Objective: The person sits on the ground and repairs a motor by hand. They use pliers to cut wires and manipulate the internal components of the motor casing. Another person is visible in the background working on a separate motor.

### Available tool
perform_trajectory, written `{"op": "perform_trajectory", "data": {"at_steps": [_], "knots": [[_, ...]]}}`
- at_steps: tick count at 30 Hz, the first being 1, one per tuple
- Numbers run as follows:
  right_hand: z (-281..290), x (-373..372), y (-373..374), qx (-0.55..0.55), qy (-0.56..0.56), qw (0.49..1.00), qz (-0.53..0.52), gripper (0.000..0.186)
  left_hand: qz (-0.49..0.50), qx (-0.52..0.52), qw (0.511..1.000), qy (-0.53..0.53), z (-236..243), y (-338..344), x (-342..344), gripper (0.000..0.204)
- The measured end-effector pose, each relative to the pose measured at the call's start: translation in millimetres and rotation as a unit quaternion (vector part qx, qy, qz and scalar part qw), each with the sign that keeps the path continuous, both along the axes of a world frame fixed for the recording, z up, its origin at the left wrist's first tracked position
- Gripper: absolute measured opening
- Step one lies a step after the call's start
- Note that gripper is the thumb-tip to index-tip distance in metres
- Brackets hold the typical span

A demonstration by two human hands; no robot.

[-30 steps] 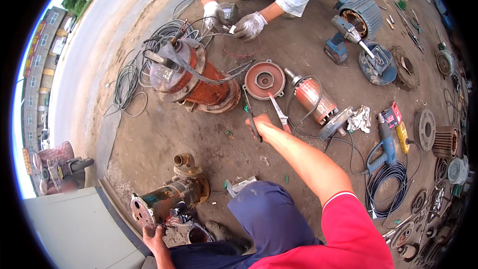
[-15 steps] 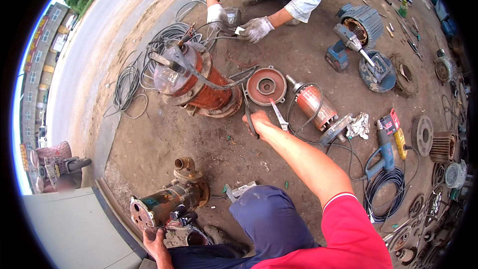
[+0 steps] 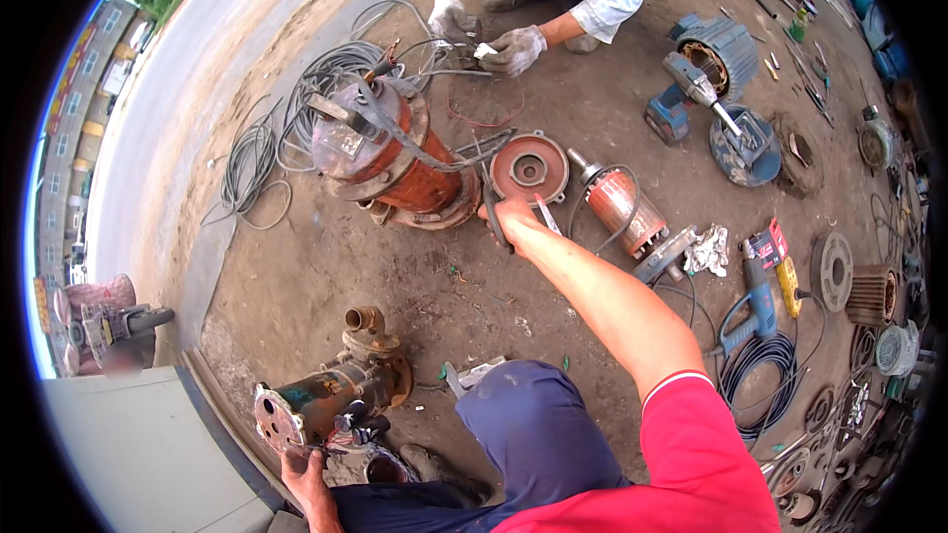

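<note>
My right hand (image 3: 511,221) is closed round a long dark tool (image 3: 494,199), whose kind I cannot make out. It reaches over the ground beside a round red end cover (image 3: 529,171). A narrow pale piece with a red tip (image 3: 546,215) lies just right of that hand. To the left lies a big orange motor (image 3: 420,173), tilted, with a grey cable running off it. My left hand (image 3: 306,482) grips the flanged end of a rusty pump body (image 3: 331,400) at the lower left. Part of its fingers is hidden under the rim.
Opposite me crouches a person whose white-gloved hands (image 3: 513,51) hold a small white piece and wires. Coiled cables (image 3: 249,170), a red rotor (image 3: 627,209), a blue impact wrench (image 3: 681,89) and a blue heat gun (image 3: 755,304) lie around. A grey cabinet (image 3: 148,454) stands lower left.
My right hand has moved slightly away from me with the dark tool, nearer the red end cover. The other person's gloved hands have come closer together. My left hand stays on the pump body.
</note>
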State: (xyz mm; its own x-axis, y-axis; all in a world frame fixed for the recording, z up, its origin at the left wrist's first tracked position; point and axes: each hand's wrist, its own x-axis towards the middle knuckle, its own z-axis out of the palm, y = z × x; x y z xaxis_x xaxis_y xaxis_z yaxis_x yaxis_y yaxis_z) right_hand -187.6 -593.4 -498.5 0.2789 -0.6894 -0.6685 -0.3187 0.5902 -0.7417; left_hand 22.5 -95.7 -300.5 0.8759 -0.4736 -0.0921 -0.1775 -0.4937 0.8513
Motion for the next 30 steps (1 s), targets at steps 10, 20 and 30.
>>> {"op": "perform_trajectory", "data": {"at_steps": [10,20,30], "knots": [[5,-2,-1,-0.038,0.039,0.998,0.041,0.037,-0.002,-0.025,1.0,0.008,-3,4,1,0.019],[-10,-25,41,0.006,0.066,0.997,0.04,0.022,0.02,-0.007,0.999,0.05,6,3,-2,0.02],[-38,-44,101,0.034,0.083,0.995,0.051,0.027,0.016,-0.019,0.998,0.059,9,-1,-5,0.02]]}}
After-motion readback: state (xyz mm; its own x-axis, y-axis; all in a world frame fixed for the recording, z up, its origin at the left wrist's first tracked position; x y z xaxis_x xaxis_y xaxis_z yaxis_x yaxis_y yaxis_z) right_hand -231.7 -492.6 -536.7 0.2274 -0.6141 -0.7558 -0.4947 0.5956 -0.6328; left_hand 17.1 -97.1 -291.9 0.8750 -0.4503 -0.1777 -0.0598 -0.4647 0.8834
